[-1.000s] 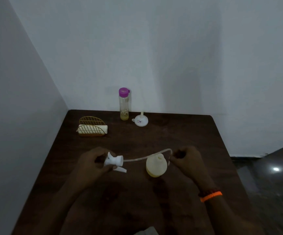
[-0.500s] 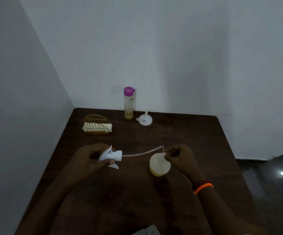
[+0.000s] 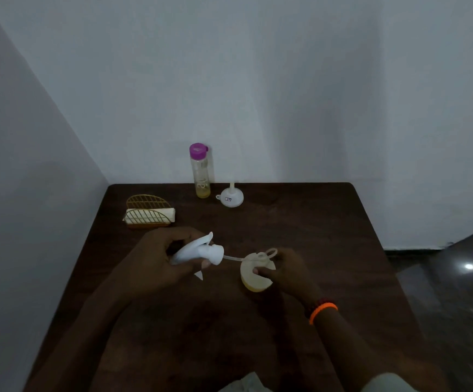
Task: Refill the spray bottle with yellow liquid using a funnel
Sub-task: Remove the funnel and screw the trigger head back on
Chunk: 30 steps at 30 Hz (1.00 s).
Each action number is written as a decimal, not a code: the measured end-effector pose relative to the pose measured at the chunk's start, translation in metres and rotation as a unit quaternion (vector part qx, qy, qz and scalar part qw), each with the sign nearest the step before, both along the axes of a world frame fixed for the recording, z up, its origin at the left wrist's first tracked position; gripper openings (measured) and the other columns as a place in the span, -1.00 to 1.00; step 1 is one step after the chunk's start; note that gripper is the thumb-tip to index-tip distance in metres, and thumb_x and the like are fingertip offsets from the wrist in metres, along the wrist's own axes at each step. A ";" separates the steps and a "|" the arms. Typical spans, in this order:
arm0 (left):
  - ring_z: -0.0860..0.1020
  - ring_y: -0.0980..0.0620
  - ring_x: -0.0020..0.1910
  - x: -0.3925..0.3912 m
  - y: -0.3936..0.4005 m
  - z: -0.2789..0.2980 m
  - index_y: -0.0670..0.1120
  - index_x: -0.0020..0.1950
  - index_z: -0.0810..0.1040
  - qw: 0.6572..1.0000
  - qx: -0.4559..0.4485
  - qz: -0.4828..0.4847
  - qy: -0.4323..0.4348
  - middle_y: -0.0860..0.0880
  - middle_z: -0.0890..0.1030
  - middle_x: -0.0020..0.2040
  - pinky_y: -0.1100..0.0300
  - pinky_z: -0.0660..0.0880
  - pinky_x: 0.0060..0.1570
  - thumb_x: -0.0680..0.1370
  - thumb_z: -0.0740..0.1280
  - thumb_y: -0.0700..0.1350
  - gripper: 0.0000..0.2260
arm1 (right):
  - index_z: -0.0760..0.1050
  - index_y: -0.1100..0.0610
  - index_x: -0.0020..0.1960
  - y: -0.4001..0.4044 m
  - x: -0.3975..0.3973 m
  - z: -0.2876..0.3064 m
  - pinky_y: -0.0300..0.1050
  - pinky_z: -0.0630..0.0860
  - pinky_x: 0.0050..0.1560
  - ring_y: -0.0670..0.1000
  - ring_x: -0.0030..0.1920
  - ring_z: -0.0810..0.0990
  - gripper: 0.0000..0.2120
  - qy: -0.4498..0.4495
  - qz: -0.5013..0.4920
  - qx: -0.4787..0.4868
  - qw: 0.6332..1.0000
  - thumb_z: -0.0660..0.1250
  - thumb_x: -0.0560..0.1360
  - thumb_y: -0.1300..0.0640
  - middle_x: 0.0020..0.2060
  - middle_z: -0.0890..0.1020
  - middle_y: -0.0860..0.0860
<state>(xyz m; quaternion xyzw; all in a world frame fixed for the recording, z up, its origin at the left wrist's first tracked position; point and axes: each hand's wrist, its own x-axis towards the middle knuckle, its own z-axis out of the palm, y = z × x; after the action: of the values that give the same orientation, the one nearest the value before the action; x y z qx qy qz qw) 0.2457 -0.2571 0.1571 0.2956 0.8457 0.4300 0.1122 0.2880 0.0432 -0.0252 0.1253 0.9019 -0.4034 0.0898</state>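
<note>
My left hand [image 3: 156, 258] grasps the spray head [image 3: 198, 251] at centre frame; my right hand [image 3: 283, 271] grips the spray bottle [image 3: 253, 278], steadying it for funnel [image 3: 231, 195] access.

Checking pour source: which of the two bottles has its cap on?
The tall clear bottle at the back wall, purple cap on. The squat spray bottle under the right hand is open, its spray head off.

white spray head [image 3: 198, 251], purple-capped bottle [image 3: 201, 172], orange wristband [image 3: 322, 312], dark brown table [image 3: 300, 227].
</note>
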 end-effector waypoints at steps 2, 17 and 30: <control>0.64 0.24 0.01 -0.001 0.004 0.006 0.19 0.12 0.62 1.000 -0.001 -0.008 0.017 0.24 0.67 0.02 0.38 0.56 -0.04 0.37 0.41 0.30 -0.62 | 0.62 -0.10 0.01 -0.001 0.001 0.006 -0.07 0.60 -0.01 -0.18 0.00 0.61 -0.47 0.005 0.003 -0.004 1.000 0.45 0.21 -0.43 -0.02 0.67 -0.17; 0.66 0.21 -0.12 0.006 0.007 0.011 0.11 -0.07 0.66 0.996 -0.077 -0.043 0.000 0.22 0.68 -0.12 0.39 0.55 -0.15 0.36 0.48 0.19 -0.76 | 0.69 -0.02 0.07 0.000 0.002 0.027 -0.16 0.60 0.03 -0.19 0.03 0.63 -0.63 0.013 0.001 -0.054 0.998 0.56 0.31 -0.10 0.03 0.71 -0.13; 0.52 0.20 0.03 -0.023 0.085 -0.040 -0.06 0.26 0.58 0.990 -0.127 0.024 0.060 0.07 0.62 0.11 0.40 0.35 0.00 0.46 0.51 -0.01 -0.60 | 0.68 -0.08 0.05 -0.006 0.010 0.032 -0.40 0.46 -0.18 -0.36 -0.14 0.60 -0.70 0.040 -0.007 -0.047 0.998 0.57 0.33 -0.04 -0.19 0.67 -0.24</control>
<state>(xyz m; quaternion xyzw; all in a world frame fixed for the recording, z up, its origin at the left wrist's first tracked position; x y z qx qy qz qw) 0.2227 -0.1724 0.1169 0.2833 0.9056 0.3032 0.0878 0.2976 0.0374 0.0072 0.1106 0.8842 -0.4503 0.0567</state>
